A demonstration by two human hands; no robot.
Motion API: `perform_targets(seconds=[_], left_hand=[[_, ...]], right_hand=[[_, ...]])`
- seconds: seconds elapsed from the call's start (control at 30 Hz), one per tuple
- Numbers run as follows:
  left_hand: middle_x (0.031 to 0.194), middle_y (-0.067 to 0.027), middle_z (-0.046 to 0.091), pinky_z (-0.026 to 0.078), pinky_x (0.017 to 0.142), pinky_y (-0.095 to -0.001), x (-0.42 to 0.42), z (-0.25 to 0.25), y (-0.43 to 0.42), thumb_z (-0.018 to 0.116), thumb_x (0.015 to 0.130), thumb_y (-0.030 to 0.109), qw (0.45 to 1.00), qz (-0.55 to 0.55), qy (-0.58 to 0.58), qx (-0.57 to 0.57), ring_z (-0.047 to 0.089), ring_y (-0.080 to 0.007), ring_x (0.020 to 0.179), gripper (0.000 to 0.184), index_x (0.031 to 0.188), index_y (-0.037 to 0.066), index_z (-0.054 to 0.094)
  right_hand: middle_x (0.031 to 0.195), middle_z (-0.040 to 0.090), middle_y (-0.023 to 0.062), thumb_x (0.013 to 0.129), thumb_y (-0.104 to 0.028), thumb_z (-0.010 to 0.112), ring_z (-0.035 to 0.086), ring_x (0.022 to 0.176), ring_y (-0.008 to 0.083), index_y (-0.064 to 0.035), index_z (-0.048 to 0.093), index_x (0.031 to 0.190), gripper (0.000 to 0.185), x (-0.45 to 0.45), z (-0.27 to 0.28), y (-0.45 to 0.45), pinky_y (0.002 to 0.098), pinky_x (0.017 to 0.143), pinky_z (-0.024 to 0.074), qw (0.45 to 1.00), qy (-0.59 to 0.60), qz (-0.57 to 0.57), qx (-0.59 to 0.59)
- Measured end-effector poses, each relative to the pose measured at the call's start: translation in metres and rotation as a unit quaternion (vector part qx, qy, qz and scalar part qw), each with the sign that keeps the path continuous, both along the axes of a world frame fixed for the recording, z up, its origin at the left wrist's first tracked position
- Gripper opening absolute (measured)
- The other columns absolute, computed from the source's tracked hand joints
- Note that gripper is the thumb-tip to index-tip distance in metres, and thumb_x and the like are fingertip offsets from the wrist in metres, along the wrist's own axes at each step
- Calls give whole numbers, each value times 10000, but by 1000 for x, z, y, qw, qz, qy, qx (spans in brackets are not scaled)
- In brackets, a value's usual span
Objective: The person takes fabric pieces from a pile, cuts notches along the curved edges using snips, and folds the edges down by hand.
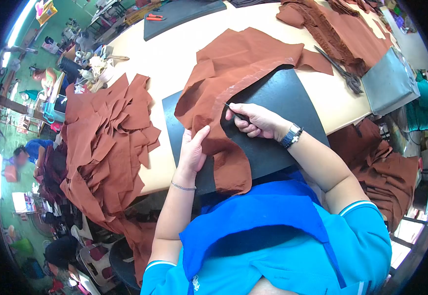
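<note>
A large piece of rust-brown cloth [243, 59] lies over a black mat [283, 113] on the pale table, one end hanging over the near edge of the mat. My left hand [193, 150] grips the cloth near its lower left, thumb on top. In my right hand [257, 121] is a small dark pointed tool [228, 105], its tip at the cloth's curved edge. White marks run along that edge. Most of the tool's handle is hidden by my fingers.
Brown cut pieces [108, 142] are heaped at the left. Scissors [339, 69] and a grey box [390, 81] stand at the right. An orange cutter [155, 17] rests on a dark board [184, 17] at the back. Other people are at the far left.
</note>
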State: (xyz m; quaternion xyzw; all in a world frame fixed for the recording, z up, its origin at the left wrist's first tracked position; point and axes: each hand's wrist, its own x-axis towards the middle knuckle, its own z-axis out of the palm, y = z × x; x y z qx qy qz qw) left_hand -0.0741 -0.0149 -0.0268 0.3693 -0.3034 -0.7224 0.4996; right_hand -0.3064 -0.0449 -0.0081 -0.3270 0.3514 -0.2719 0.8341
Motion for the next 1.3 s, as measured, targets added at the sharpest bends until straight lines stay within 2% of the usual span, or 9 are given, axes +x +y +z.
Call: perform_targets(seconds=[0.47,0.5,0.57,0.7,0.83,1.0,1.1,1.17,1.3], left_hand=[[1430,-127,482,424,1095,-401,-3,9,12,590,948,-2,999,14,-44,-28,482,-224,1323,564,1466,37,371],[1441,-125,472,415,1100,-395,-1,5,19,596,945,9,991,7,-117,-64,484,-229,1319,584,1473,18,349],[1467,-138,441,400,1111,-387,1,15,42,626,921,11,975,-54,-191,-97,473,-234,1328,652,1492,5,310],[1521,-138,315,378,1118,-399,24,18,72,735,815,-27,946,36,-266,-182,400,-257,1368,1066,1592,92,15],[1467,-126,425,356,1109,-391,57,63,47,686,892,92,838,213,-399,-306,426,-226,1324,798,1555,63,242],[1231,-89,643,461,987,-307,23,95,-16,586,989,82,854,44,-396,-334,594,-173,1142,341,1319,-5,575],[1108,-108,708,528,864,-303,-3,63,-57,615,967,100,779,-14,-491,-390,673,-170,976,220,1159,12,679],[1014,-103,683,543,846,-383,-18,36,-76,665,899,177,728,-45,-547,-410,673,-276,960,206,1075,73,696],[928,-53,670,550,790,-362,-38,14,-82,694,884,196,675,-10,-605,-423,669,-232,865,131,965,101,732]], right_hand=[[640,393,-65,1064,-393,433,262,466,16,-108,547,1005,312,-1,10,12,188,391,215,996,49,-44,-62],[690,472,-43,1039,-399,505,410,521,44,-81,576,1019,326,-6,6,14,211,452,357,983,78,-74,-146],[747,569,35,965,-430,634,565,638,141,-71,576,1091,385,-4,-11,7,287,577,485,789,269,-173,-524],[1172,676,146,887,-375,708,691,963,290,-56,618,1121,406,-4,-4,-2,367,795,564,605,460,-111,-641],[1320,626,149,878,-358,690,685,991,321,-94,631,1109,356,41,-17,-2,408,810,567,616,443,-10,-652],[1314,628,133,917,-353,661,662,1045,340,-69,634,1171,382,54,0,16,410,886,544,669,347,40,-656],[1207,673,145,957,-342,643,665,1075,304,-51,617,1235,403,13,10,17,389,928,526,751,370,12,-547],[979,678,32,1025,-389,544,596,728,92,-61,631,1211,387,-15,6,16,249,593,504,865,320,-113,-370],[810,561,-5,1044,-464,468,373,548,45,-83,602,1162,421,-48,10,1,197,462,330,972,130,-180,-81]])
